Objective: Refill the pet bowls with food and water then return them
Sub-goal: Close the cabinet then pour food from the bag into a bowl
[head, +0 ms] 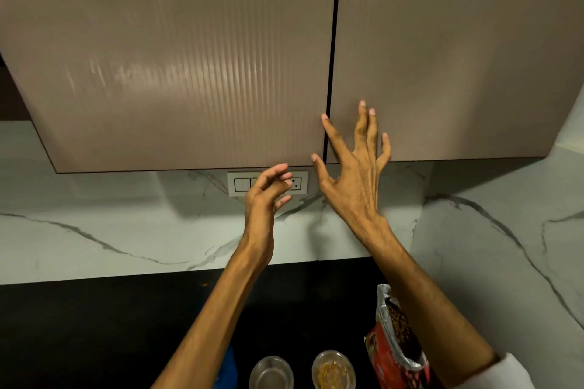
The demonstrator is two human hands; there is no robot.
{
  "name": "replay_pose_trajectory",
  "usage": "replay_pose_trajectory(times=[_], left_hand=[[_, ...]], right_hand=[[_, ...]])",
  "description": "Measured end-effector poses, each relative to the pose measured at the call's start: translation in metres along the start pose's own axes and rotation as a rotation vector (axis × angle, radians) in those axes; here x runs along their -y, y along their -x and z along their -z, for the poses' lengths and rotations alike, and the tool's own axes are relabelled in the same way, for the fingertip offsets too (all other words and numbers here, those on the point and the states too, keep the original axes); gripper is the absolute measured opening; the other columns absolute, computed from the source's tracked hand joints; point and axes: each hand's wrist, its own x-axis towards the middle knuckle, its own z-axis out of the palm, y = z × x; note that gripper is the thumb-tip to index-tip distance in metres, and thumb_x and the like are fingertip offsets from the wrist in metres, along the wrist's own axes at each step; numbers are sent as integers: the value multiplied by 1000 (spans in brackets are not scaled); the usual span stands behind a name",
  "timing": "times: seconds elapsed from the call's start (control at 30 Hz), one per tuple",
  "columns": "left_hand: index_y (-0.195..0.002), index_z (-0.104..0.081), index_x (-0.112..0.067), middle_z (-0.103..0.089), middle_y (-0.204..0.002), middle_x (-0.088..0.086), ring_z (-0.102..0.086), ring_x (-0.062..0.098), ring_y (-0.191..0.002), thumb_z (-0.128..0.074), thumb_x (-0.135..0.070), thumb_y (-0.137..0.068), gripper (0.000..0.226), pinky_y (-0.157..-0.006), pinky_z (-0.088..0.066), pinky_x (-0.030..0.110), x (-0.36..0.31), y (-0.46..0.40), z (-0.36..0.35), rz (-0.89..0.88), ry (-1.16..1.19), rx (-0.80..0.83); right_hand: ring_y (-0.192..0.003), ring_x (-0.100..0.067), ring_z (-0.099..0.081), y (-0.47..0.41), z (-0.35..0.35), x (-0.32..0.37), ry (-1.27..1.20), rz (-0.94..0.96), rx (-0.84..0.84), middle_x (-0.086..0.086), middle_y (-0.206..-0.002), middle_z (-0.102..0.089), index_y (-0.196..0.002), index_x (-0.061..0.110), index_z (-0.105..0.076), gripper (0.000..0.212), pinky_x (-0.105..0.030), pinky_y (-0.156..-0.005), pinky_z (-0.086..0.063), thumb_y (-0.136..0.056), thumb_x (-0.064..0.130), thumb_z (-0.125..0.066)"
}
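1. Head view, taking the open food bag (399, 341) as landmark: it stands on the dark desk (94, 325), top gaping, brown kibble showing inside
2. Just left of the bag sits a small bowl (333, 371) with yellowish food in it, and further left a second steel bowl (271, 373) that looks empty of food; whether it holds water I cannot tell
3. Left of that second bowl a blue thing (228, 366) is half hidden behind the left forearm
4. Well above the bag hang two cupboard doors; the right hand (354, 180) has its grip spread wide, fingers straight, tips against the right door (458, 57) beside the dark gap, holding nothing
5. The left hand (268, 193) hovers under the lower edge of the left door (158, 57), in front of the wall switch plate (240, 183), grip loosely curled and empty
6. Risk, as I judge it: the right forearm passes right over the bag's open mouth, so a drop of the elbow could tip the bag and scatter kibble across the desk and into the bowls
7. A door swinging out could meet the face or the other hand, since both hands crowd the same gap
8. Eyes are up on the cupboard, so the bowls near the desk's front could be nudged unseen
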Motion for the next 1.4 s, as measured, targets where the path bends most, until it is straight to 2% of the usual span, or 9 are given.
replay_pose_trajectory(times=[0.17,0.27,0.4,0.6,0.8,1.0,1.13,1.3,1.4], left_hand=[[-125,-69,-14,-72,-125,3,-66,10,-119,-63,-14,-94,32,-102,-53,37,10,22,1,38,-17,40],[-124,-71,-17,-73,-123,-1,-66,10,-120,-66,-23,-88,37,-102,-53,37,18,39,4,65,-47,70],[-121,-73,-19,-72,-122,1,-65,11,-120,-63,-14,-96,27,-105,-53,41,31,63,7,134,-71,90],[-115,-75,-21,-72,-121,5,-64,16,-120,-63,-11,-96,24,-100,-55,40,49,102,14,245,-74,112],[-109,-76,-24,-72,-120,5,-66,15,-116,-64,-11,-96,22,-104,-54,44,73,133,19,353,-88,110],[-116,-74,-21,-73,-114,-1,-68,7,-107,-65,-14,-97,23,-102,-55,40,102,154,19,433,-121,131],[-119,-72,-21,-71,-115,-1,-67,13,-112,-65,-16,-97,24,-102,-54,39,126,164,17,482,-191,151],[-128,-66,-24,-67,-123,0,-64,12,-116,-68,-28,-95,34,-104,-53,37,161,183,11,523,-261,211],[-136,-62,-22,-65,-128,0,-63,9,-115,-65,-30,-99,38,-94,-54,27,180,193,2,567,-277,245]], right_hand=[[-163,-33,-5,30,16,-1,-16,-27,31,-19,-175,-10,-160,33,-43,67,-60,-126,-6,-98,48,-64],[-163,-31,-5,52,25,-2,-21,-55,79,-17,-175,-10,-159,34,-43,65,-59,-126,-6,-99,50,-60],[-163,-28,-4,87,38,-3,-41,-103,154,-11,-176,-10,-159,35,-44,64,-58,-126,-8,-98,50,-60],[-163,-26,-7,139,56,-1,-50,-160,263,-7,-176,-13,-158,34,-46,65,-55,-126,-7,-97,47,-63],[-162,-29,-17,189,67,-3,13,-202,329,-10,-174,-21,-156,32,-48,65,-62,-122,-21,-96,46,-66],[-160,-30,-21,225,83,-10,-27,-262,403,-9,-173,-24,-156,30,-48,63,-43,-123,-15,-98,43,-68],[-158,-30,-27,244,96,-20,-72,-397,455,-10,-170,-31,-155,25,-49,62,-51,-127,-20,-99,39,-70],[-150,-24,-42,268,116,-47,-169,-616,444,-2,-163,-44,-152,32,-52,60,-57,-120,-38,-96,49,-67],[-129,-13,-61,277,127,-71,-262,-672,400,6,-143,-64,-144,36,-58,50,-49,-105,-56,-97,42,-71]])
